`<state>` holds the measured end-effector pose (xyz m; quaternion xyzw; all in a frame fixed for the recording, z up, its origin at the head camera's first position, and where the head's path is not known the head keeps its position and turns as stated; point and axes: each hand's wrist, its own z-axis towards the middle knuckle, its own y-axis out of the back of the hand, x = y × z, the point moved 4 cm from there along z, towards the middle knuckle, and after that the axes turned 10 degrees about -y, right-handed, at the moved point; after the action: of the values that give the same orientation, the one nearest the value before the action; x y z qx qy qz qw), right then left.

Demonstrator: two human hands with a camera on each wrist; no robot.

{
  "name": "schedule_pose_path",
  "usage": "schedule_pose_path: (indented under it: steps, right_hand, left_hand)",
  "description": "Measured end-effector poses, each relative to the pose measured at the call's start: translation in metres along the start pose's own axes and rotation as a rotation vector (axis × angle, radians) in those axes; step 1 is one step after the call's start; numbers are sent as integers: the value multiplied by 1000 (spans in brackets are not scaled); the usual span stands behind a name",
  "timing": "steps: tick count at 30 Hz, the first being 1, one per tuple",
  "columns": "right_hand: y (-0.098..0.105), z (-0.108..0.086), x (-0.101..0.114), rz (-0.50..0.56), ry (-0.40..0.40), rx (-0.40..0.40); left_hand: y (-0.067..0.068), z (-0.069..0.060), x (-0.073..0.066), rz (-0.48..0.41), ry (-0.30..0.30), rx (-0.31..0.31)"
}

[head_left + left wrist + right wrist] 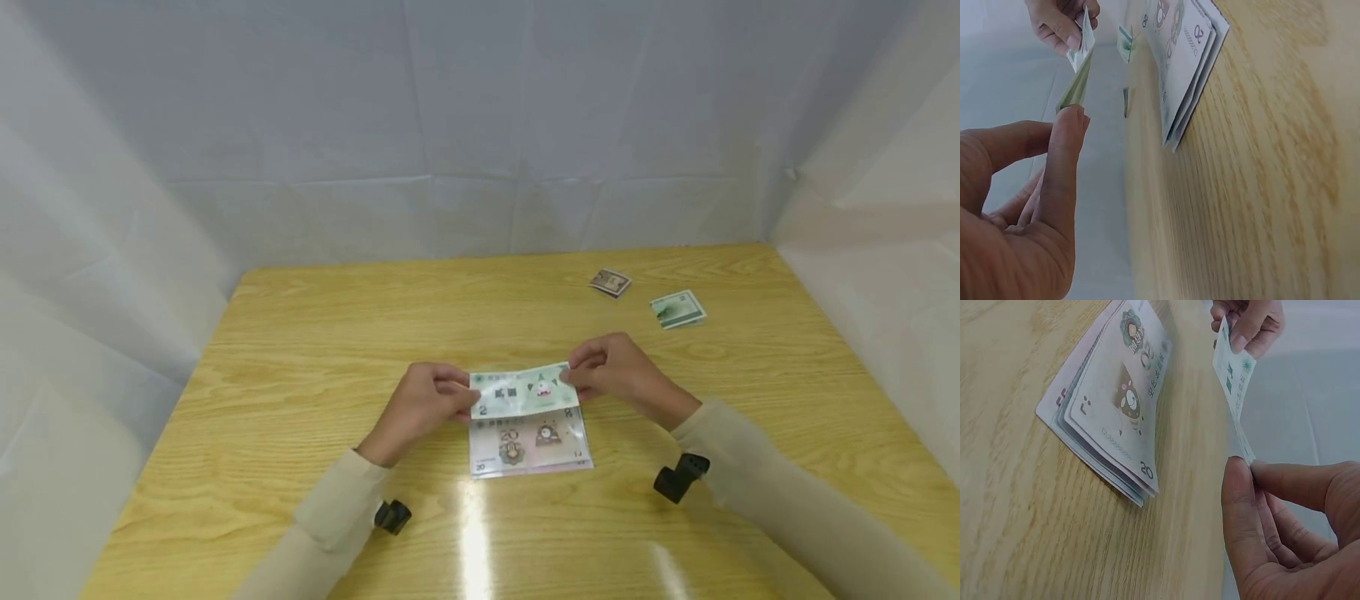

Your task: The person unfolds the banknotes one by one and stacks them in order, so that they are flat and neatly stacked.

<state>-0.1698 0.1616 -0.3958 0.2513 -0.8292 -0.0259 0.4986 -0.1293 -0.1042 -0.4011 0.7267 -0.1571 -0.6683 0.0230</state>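
A green play banknote (525,392) marked 2 is held stretched between both hands, above the table. My left hand (427,402) pinches its left end between thumb and fingers. At the other end, my right hand (622,373) pinches the edge the same way. In the right wrist view the green note (1235,381) bends slightly along its length. Beneath it, a stack of play banknotes (532,450) lies on the table, topped by a brownish-pink note marked 20. The layered edges of the stack (1116,406) show in the right wrist view.
A folded green note (677,309) lies at the back right of the wooden table (337,333). Left of it sits a smaller folded brown note (611,282). White sheeting (450,125) hangs behind the table and along both sides.
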Motion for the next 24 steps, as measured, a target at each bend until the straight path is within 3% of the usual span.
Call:
schedule_pose_path:
  steps: [7,12,24]
  right_hand:
    - [-3,-5,-10,-23,32,46]
    - [-7,-7,-15,-52,32,55]
    - [-16,-8,-27,-142,59,77]
  left_hand:
    - [0,-7,4,-11,42,84]
    - [-3,-12,5,5,31,137]
    - [-11,-13,15,119,19,225]
